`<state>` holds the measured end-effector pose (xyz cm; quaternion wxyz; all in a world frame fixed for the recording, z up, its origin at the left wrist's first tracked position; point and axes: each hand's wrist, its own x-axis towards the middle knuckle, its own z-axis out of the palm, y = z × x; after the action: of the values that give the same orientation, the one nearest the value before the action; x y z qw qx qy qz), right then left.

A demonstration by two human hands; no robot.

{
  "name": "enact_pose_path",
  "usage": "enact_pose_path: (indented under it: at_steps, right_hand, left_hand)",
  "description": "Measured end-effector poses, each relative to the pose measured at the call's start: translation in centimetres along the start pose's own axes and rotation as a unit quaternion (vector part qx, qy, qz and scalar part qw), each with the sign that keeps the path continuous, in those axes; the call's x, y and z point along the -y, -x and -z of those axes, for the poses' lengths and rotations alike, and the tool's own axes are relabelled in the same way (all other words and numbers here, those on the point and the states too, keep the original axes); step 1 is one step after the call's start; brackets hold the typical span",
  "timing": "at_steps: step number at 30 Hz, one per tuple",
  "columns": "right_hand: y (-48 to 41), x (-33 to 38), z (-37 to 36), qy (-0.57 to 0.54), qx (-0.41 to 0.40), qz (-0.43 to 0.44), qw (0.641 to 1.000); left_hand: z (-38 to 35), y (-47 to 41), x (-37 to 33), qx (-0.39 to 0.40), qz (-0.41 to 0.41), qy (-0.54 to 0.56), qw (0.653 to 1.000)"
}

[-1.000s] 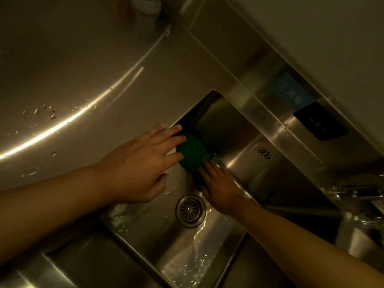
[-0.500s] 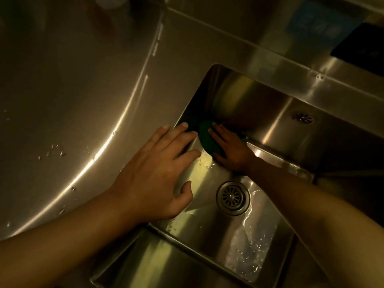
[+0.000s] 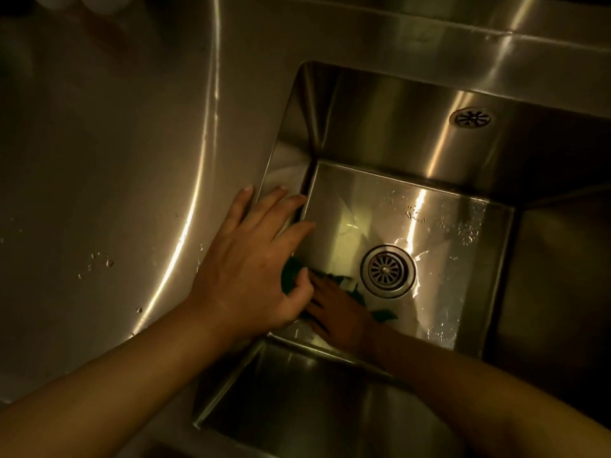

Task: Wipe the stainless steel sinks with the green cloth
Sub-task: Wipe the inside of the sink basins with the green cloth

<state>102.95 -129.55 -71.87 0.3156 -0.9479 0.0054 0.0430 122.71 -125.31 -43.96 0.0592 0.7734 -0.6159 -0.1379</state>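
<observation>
A rectangular stainless steel sink (image 3: 390, 127) fills the right of the head view, with a round drain (image 3: 387, 271) in its wet floor. My right hand (image 3: 340, 312) lies flat on the green cloth (image 3: 383, 315) and presses it on the sink floor at the near left corner, beside the drain. Only dark green edges of the cloth show around the hand. My left hand (image 3: 251, 262) rests with spread fingers on the sink's left rim, fingertips over the edge, holding nothing.
A broad steel counter (image 3: 115, 176) with scattered water drops lies left of the sink. An overflow vent (image 3: 471, 118) sits high on the back wall. A raised steel ledge (image 3: 429, 38) runs behind the sink. The scene is dim.
My right hand has slid the cloth from the far left corner of the sink floor toward me, to the near left corner by the drain. My left hand stays on the rim.
</observation>
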Motion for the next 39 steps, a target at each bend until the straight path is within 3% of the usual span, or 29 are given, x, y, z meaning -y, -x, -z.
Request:
enact_pose_path:
  at_steps: [7, 11, 16, 21, 23, 29, 34, 37, 39]
  right_hand:
    - [3.1, 1.1, -0.8, 0.02, 0.095, 0.11, 0.989]
    - [1.0, -3.1, 3.0, 0.09, 0.073, 0.123, 0.986]
    - [-2.8, -8.9, 8.5, 0.107, 0.009, -0.037, 0.993]
    - [-4.9, -12.1, 11.5, 0.108, -0.004, -0.105, 0.989]
    - [-3.5, -12.9, 12.1, 0.104, -0.035, -0.169, 0.98]
    - [7.2, -14.1, 12.4, 0.066, -0.181, -0.416, 0.889]
    - [13.9, -11.2, 10.3, 0.03, -0.212, -0.559, 0.801]
    - [14.2, -7.4, 7.9, 0.009, -0.172, -0.585, 0.792]
    - [14.6, -4.4, 6.2, -0.013, -0.136, -0.558, 0.819]
  left_hand:
    - [-0.3, 0.1, 0.2, -0.002, -0.007, 0.0, 1.0]
    - [-0.6, 0.2, 0.4, -0.005, -0.014, -0.008, 1.0]
    - [-0.8, 0.0, 0.6, -0.001, -0.024, -0.022, 0.999]
    - [-0.8, 0.1, 0.6, 0.002, -0.025, -0.027, 0.999]
    - [-0.7, 0.1, 0.7, 0.005, -0.026, -0.026, 0.999]
    - [-0.8, 0.1, 0.7, 0.005, -0.025, -0.029, 0.999]
    - [-0.7, 0.0, 0.5, 0.008, -0.026, -0.035, 0.999]
    - [-0.8, 0.1, 0.4, 0.001, -0.029, -0.041, 0.999]
    - [-0.8, 0.0, 0.3, 0.0, -0.029, -0.048, 0.998]
